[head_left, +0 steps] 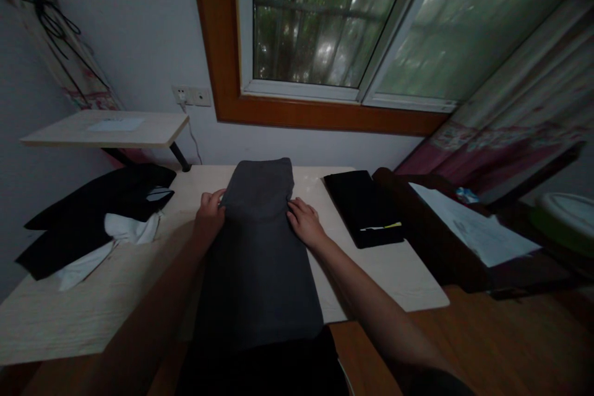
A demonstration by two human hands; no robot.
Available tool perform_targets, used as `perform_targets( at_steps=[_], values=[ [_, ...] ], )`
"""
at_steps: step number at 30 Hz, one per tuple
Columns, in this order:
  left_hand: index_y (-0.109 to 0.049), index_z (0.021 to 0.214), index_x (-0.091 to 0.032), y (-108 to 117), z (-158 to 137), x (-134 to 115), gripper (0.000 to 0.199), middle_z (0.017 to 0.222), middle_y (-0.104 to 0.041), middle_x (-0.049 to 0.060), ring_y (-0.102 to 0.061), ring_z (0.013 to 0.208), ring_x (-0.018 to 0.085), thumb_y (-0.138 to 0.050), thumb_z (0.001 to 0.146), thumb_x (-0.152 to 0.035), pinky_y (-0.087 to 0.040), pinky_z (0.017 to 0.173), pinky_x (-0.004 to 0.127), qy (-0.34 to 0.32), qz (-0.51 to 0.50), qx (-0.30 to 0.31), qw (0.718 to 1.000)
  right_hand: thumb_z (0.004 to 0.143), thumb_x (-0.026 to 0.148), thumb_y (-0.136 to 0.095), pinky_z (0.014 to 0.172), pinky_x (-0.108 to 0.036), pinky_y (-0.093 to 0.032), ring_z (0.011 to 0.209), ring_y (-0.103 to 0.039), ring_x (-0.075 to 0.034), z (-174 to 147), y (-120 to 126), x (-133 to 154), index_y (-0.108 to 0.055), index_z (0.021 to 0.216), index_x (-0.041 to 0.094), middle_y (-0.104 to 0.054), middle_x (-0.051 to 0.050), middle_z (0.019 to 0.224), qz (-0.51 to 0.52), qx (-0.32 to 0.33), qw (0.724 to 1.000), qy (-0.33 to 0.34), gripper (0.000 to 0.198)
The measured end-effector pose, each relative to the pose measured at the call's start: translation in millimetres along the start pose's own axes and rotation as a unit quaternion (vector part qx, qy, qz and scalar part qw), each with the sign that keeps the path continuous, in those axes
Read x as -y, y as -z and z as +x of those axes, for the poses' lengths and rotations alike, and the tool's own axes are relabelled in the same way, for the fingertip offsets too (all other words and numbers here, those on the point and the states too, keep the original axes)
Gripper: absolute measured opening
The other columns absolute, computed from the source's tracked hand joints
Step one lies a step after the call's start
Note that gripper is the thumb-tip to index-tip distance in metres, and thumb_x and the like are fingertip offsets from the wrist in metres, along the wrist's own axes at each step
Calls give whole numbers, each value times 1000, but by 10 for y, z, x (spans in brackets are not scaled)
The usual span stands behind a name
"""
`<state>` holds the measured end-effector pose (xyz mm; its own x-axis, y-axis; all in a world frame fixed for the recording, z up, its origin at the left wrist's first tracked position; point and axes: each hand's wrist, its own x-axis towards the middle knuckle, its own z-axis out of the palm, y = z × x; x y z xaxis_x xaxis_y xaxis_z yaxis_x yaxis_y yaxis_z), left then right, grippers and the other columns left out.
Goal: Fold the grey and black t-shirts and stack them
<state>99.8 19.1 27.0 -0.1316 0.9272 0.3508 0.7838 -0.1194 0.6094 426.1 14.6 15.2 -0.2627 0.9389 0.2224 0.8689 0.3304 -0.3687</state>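
Gray cloth (262,266), long and flat, lies down the middle of a pale table (403,275), running from the near edge to the far edge by the wall. I look down on it along two bare forearms. My hands are apart, one on each side of it, toward its far half. The left hand (210,221) has curled fingers at the left edge; the right hand (305,223) touches the right edge with its fingertips, where the fabric puckers. I cannot tell whether either is pinching it.

On the left of the table I see a white cloth (132,229) partly under a black garment (97,207). Well to the right lies a flat black item (355,204) with a white and yellow strip; beyond the table's right side, a large paper (473,226) rests on dark furniture.

Farther back, a raised shelf (60,131) bears a white sheet (116,124). Behind are an outlet (191,96) with a plug in it, and a window (320,31) framed in orange-brown wood.
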Motion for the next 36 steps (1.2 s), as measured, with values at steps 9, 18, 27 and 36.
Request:
perform_targets(
  at_steps=[9,18,27,36],
  values=[
    [-60,138,-23,-41,136,260,55,108,-50,7,-63,99,22,-59,83,-14,-53,103,41,30,-13,-63,997,107,34,-43,124,-53,-24,152,-37,-25,271,-48,43,-55,149,27,-51,-8,158,-12,23,1000,0,44],
    [-63,128,-18,31,40,218,43,115,-59,10,-66,88,20,-57,87,-25,-54,100,39,27,12,-98,995,97,28,-57,113,-43,-42,125,-58,-25,249,-55,-77,-71,131,24,-69,-9,129,73,-46,996,17,37],
    [-57,139,-19,119,-18,171,55,87,-68,5,-67,89,27,-56,90,-45,-51,90,38,87,81,2,993,96,34,-58,104,-41,-47,112,-63,-26,58,36,-53,-79,114,21,-77,-8,108,168,-102,980,-31,30],
    [-59,138,-28,182,-87,224,54,89,-69,1,-67,82,20,-62,87,-44,-51,79,31,76,0,42,996,97,42,-62,113,-45,-46,132,-56,-26,-120,78,-46,-78,121,29,-71,-9,129,209,-32,977,20,32]
  ],
)
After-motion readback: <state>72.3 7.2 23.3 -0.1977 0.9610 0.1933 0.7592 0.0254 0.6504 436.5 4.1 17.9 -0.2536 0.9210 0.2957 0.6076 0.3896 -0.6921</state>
